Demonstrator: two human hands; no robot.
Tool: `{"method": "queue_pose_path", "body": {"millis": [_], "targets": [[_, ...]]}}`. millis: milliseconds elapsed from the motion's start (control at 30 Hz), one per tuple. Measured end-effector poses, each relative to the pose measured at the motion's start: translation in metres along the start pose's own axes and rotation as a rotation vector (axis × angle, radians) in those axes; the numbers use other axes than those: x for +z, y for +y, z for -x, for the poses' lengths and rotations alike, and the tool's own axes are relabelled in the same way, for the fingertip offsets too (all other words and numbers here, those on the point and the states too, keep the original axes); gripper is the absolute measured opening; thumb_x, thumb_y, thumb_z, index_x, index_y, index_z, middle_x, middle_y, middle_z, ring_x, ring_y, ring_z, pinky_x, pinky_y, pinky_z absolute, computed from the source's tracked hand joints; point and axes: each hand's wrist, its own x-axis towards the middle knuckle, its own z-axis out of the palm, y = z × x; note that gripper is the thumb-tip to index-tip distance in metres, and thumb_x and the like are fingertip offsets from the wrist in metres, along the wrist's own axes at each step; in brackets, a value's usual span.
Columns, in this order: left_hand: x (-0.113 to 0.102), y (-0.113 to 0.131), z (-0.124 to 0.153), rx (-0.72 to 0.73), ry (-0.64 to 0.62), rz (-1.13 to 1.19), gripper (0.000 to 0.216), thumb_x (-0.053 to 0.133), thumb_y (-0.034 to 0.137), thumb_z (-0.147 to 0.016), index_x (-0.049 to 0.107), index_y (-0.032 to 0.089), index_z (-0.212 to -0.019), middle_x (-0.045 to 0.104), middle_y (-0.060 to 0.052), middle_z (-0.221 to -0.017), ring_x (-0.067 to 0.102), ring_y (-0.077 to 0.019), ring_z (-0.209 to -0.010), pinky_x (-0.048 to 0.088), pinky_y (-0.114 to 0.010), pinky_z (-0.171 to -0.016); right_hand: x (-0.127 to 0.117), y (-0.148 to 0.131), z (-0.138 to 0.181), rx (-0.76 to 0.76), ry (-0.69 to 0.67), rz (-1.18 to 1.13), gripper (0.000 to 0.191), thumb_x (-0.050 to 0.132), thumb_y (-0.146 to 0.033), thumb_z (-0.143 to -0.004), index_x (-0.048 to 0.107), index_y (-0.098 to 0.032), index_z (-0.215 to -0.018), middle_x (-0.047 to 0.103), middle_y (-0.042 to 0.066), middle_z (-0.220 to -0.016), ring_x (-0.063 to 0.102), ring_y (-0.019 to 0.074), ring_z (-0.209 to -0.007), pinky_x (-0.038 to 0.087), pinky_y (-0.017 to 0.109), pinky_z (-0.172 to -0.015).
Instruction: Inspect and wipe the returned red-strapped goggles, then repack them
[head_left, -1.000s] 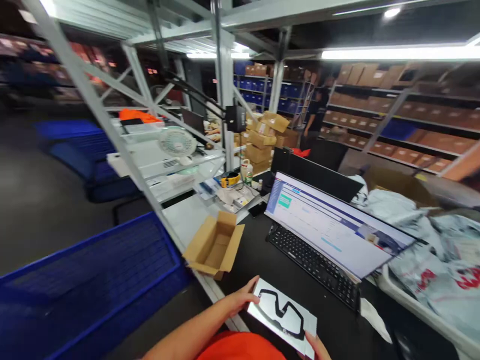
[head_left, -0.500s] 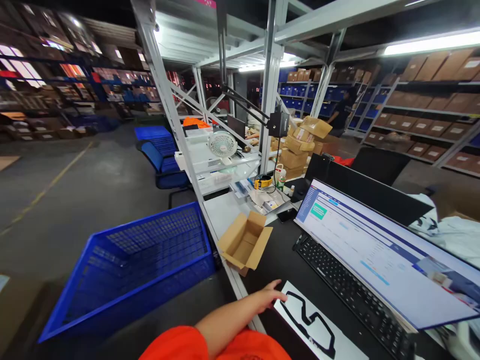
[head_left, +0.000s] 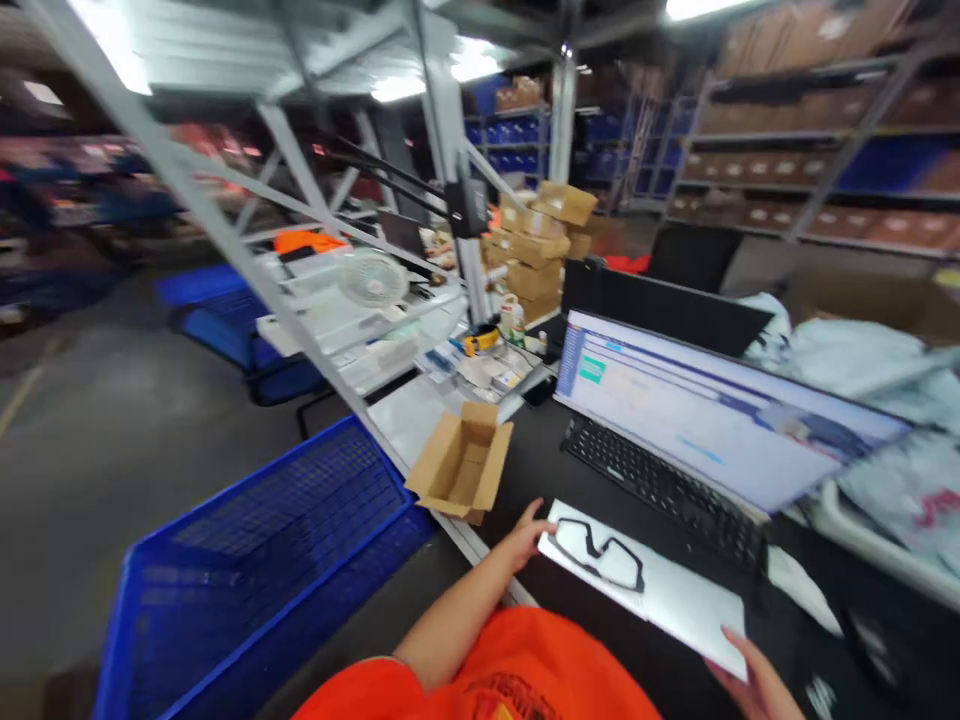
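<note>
A flat white rectangular piece [head_left: 686,597] with a thick black angular outline on its left half lies level, low over the black desktop. My left hand [head_left: 527,537] holds its left end, thumb on top and the forefinger stretched out past the edge. At the opposite end, my right hand [head_left: 754,672] grips the corner with the thumb on the upper face; its other fingers are mostly hidden underneath. Just beyond my left hand stands an open cardboard box [head_left: 459,470], flaps spread, with nothing visible inside.
A blue plastic crate [head_left: 262,560] is at the left. Behind the white piece are a keyboard [head_left: 660,490] and a lit monitor [head_left: 697,400]. A mouse [head_left: 870,645] lies at the right, near white plastic bags [head_left: 885,400]. A metal post [head_left: 457,170] rises beyond the desk.
The view has swung right. My right hand has come into view on the white piece's right end, and the piece now shows whole. My left hand stays on its left end.
</note>
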Motion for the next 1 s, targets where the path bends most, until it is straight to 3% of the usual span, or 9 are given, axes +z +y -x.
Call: {"method": "queue_pose_path", "body": {"millis": [33,67,100,233,533,700,767,867,1000], "targets": [[-0.001,0.002,0.001,0.004,-0.005,-0.006,0.103,0.078,0.025,-0.062,0.030,0.022,-0.153,0.070,-0.006,-0.095,0.067,-0.0183,-0.075,0.049,-0.027,-0.065,-0.007,0.011,0.011,0.038,0.059,-0.064,0.037,0.073,-0.052,-0.084,0.064,-0.033,-0.114,0.065,0.007,-0.118,0.061,0.0286,-0.114,0.061,0.041,-0.074],[-0.001,0.005,0.001,0.006,-0.017,-0.014,0.102,0.077,0.026,-0.064,0.028,0.022,-0.154,0.071,-0.007,-0.098,0.067,-0.0183,-0.077,0.049,-0.027,-0.066,-0.013,0.021,0.020,0.068,0.112,-0.128,0.041,0.070,-0.049,-0.087,0.063,-0.021,-0.116,0.065,0.009,-0.118,0.063,0.0262,-0.109,0.060,0.043,-0.082],[-0.001,0.007,-0.001,0.003,-0.025,-0.023,0.103,0.077,0.026,-0.066,0.025,0.023,-0.154,0.071,-0.008,-0.102,0.068,-0.0184,-0.078,0.050,-0.027,-0.068,-0.018,0.030,0.028,0.115,0.169,-0.205,0.037,0.074,-0.045,-0.080,0.066,-0.020,-0.107,0.068,0.009,-0.112,0.066,0.0270,-0.104,0.061,0.043,-0.081],[-0.002,0.014,-0.004,-0.002,-0.039,-0.061,0.100,0.077,0.028,-0.069,0.024,0.025,-0.154,0.071,-0.010,-0.110,0.069,-0.0194,-0.080,0.052,-0.028,-0.069,-0.033,0.049,0.036,0.178,0.271,-0.395,0.035,0.079,-0.033,-0.066,0.069,-0.021,-0.098,0.073,0.009,-0.108,0.068,0.0290,-0.105,0.063,0.040,-0.077],[0.012,0.030,0.015,0.123,0.060,-0.151,0.091,0.076,0.029,-0.070,0.033,0.018,-0.150,0.072,-0.011,-0.100,0.072,-0.0240,-0.086,0.056,-0.037,-0.080,-0.030,0.064,0.049,0.143,0.327,-0.539,0.034,0.078,-0.031,-0.066,0.068,-0.019,-0.097,0.072,0.011,-0.110,0.067,0.0301,-0.108,0.064,0.041,-0.079],[0.014,0.067,0.024,0.325,0.157,-0.251,0.083,0.079,0.033,-0.067,0.044,0.022,-0.141,0.064,-0.011,-0.124,0.063,-0.0263,-0.115,0.047,-0.041,-0.104,-0.027,0.066,0.042,0.122,0.414,-0.549,0.036,0.078,-0.036,-0.070,0.067,-0.022,-0.101,0.070,0.008,-0.111,0.068,0.0261,-0.101,0.065,0.040,-0.077],[0.020,0.086,0.034,0.485,0.180,-0.416,0.085,0.083,0.033,-0.062,0.047,0.024,-0.139,0.058,-0.010,-0.136,0.054,-0.0287,-0.128,0.039,-0.043,-0.113,-0.024,0.063,0.034,0.110,0.429,-0.530,0.037,0.077,-0.040,-0.072,0.066,-0.023,-0.104,0.068,0.007,-0.115,0.067,0.0245,-0.101,0.065,0.039,-0.079],[0.041,0.107,0.053,0.782,0.272,-0.945,0.090,0.083,0.039,-0.062,0.046,0.021,-0.141,0.053,-0.014,-0.141,0.048,-0.0350,-0.133,0.035,-0.050,-0.114,-0.021,0.055,0.021,0.104,0.420,-0.464,0.040,0.077,-0.044,-0.074,0.066,-0.024,-0.107,0.066,0.007,-0.121,0.066,0.0240,-0.104,0.064,0.040,-0.082],[0.069,0.112,0.067,0.868,0.366,-1.449,0.094,0.080,0.039,-0.067,0.037,0.019,-0.148,0.052,-0.018,-0.140,0.049,-0.0400,-0.129,0.040,-0.054,-0.108,-0.026,0.048,0.014,0.137,0.413,-0.295,0.045,0.074,-0.054,-0.075,0.067,-0.024,-0.107,0.065,0.010,-0.125,0.065,0.0263,-0.105,0.063,0.040,-0.081]]}}
